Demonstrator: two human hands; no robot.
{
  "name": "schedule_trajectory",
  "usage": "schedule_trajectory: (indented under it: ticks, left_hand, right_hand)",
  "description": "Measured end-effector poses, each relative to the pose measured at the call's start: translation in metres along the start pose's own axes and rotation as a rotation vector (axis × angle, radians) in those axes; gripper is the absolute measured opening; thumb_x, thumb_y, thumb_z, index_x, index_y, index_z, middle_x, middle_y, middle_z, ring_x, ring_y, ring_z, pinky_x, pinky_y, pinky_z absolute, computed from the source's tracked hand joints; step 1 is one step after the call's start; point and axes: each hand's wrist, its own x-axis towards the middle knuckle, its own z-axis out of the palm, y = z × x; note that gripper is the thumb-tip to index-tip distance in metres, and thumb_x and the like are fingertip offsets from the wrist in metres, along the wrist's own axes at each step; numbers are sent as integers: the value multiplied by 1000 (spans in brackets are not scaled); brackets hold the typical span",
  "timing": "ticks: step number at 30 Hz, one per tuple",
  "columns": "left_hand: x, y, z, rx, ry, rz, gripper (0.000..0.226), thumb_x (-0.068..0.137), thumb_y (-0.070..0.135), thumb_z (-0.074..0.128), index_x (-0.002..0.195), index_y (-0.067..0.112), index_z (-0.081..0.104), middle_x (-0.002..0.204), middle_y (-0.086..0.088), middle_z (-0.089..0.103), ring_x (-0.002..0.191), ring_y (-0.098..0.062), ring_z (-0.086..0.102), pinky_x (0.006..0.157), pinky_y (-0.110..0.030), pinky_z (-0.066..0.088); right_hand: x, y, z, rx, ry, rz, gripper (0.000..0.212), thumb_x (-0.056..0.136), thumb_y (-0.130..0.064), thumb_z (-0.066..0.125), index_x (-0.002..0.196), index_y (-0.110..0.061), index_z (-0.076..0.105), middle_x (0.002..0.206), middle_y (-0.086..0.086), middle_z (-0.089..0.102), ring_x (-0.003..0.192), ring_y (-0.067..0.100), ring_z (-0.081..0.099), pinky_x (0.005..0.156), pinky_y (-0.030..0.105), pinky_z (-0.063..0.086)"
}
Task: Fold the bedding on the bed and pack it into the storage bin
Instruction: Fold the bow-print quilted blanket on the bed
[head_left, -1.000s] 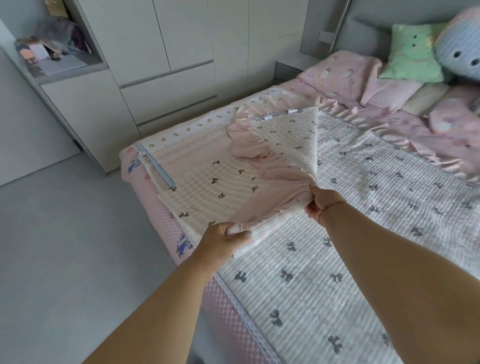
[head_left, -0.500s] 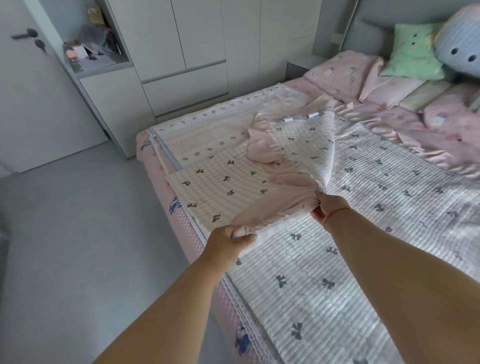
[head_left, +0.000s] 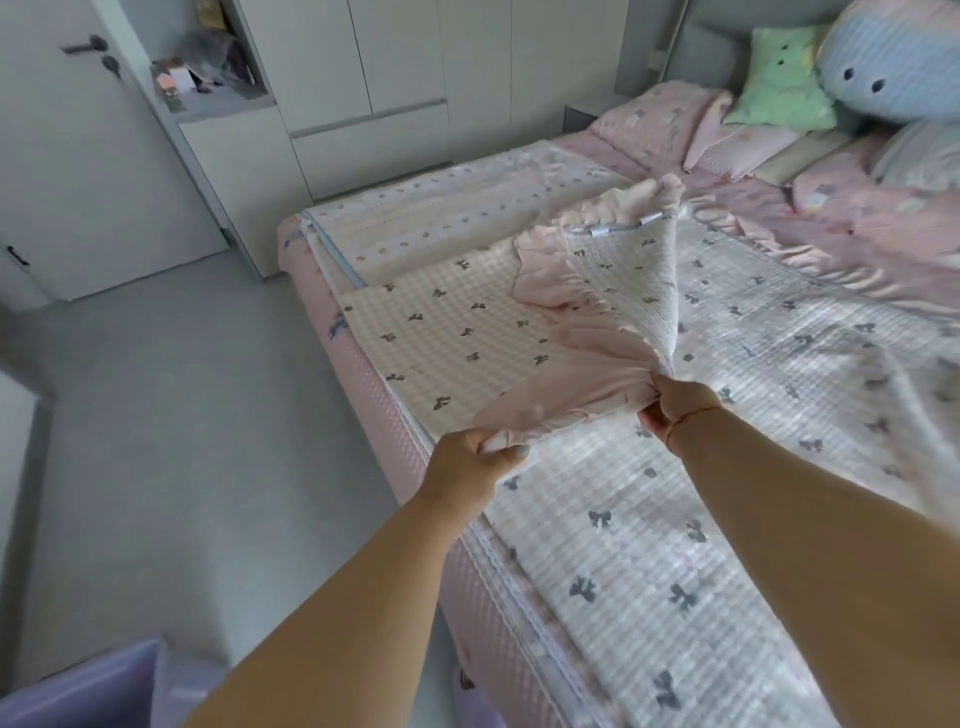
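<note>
A white quilt with grey bows and a pink ruffled edge (head_left: 753, 332) lies spread over the bed (head_left: 363, 395). Its near-left corner is folded back, showing a checked underside (head_left: 457, 332) and the ruffle (head_left: 582, 374). My left hand (head_left: 472, 467) grips the ruffled edge near the bed's side. My right hand (head_left: 675, 405) pinches the same edge farther in, where the fold gathers. A pale purple bin corner (head_left: 88, 691) shows at the bottom left on the floor.
Pink pillows (head_left: 660, 119), a green cushion (head_left: 779, 78) and a blue plush (head_left: 893, 57) crowd the head of the bed. White cupboards (head_left: 363, 93) line the far wall, with a door (head_left: 67, 156) at left. Grey floor (head_left: 171, 441) runs beside the bed.
The view has pulled back and swung left, bringing the door and the purple bin into sight. Both hands keep their hold and have drawn the ruffled edge slightly toward me.
</note>
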Motion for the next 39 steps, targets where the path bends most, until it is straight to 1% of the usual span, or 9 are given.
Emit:
schedule_trajectory:
  ticks: [3,11,14,18,22,24,27,34,39]
  left_hand:
    - [-33,-8,27,-13,-6,-33,16,85,22,73,100,17,75,100,-7,75,103,-24,68,92,-40,52]
    - [-101,-23,87,35,8,-5,9,86,22,70,92,28,74,88,7,73,90,-12,68,78,-26,53]
    - [-118,-26,108,20,43,-47,16,87,20,70,102,17,75,88,6,73,85,-8,67,67,-14,49]
    - [-142,-27,139,48,67,-72,8,86,18,70,87,26,74,74,16,69,73,-1,63,58,-10,44]
    - [-167,-33,187,142,110,-123,10,85,26,72,92,19,75,58,11,61,50,-1,47,48,-16,35]
    - [-179,-37,210,188,139,-144,21,85,27,72,102,15,75,69,7,66,50,5,47,48,-10,35]
    - [-197,-44,240,212,167,-172,23,85,25,73,105,13,74,62,15,59,46,8,48,47,-8,34]
    - [-235,-73,286,326,183,-327,19,83,29,73,69,17,67,65,-3,64,61,-16,59,60,-23,47]
    - [-259,-91,309,464,161,-370,29,84,24,70,58,20,58,56,4,54,55,-7,48,48,-15,36]
  right_hand:
    - [-21,9,-41,-2,28,8,12,96,-19,54,89,-10,57,84,4,61,73,12,60,44,22,54]
    - [-41,22,-120,-88,21,27,14,95,-21,57,88,-9,56,88,5,61,76,13,61,44,22,54]
    - [-43,25,-142,-97,-6,29,14,95,-21,56,98,-8,56,93,6,61,83,15,61,52,25,57]
    - [-41,26,-180,-150,-24,11,15,95,-21,55,98,-6,57,106,11,61,97,20,61,67,30,55]
    - [-40,24,-227,-240,-78,4,21,96,-25,54,88,-6,57,88,8,61,77,16,60,64,30,56]
    - [-41,25,-251,-287,-98,11,25,97,-26,53,82,-6,56,81,8,59,72,16,59,70,31,54]
    - [-41,31,-286,-325,-122,7,30,96,-30,54,77,-7,56,78,10,60,72,19,59,82,38,53]
    - [-42,53,-344,-526,-163,-13,35,97,-32,50,71,-9,55,70,11,57,63,21,57,78,39,53]
    - [-48,81,-381,-699,-147,-44,45,96,-40,49,66,-8,58,59,11,58,56,26,56,65,41,51]
